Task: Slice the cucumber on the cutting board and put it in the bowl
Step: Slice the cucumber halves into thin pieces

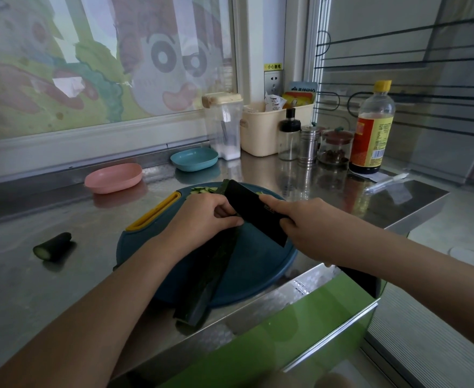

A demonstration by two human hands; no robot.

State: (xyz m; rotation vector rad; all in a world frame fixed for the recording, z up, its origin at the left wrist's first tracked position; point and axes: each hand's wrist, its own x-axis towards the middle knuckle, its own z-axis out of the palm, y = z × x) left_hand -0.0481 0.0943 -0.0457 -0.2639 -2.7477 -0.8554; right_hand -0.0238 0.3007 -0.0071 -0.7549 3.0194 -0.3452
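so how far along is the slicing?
Done: a few slices lie at the far edge of the cutting board; a cut end sits on the counter. In hand: left hand steadies the cucumber, right hand grips the knife. Left: most of the cucumber uncut; no slices show in the pink bowl or blue bowl.

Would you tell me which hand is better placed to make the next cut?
Right: the right hand grips the knife, blade beside the cucumber, while the left hand holds the cucumber down on the cutting board.
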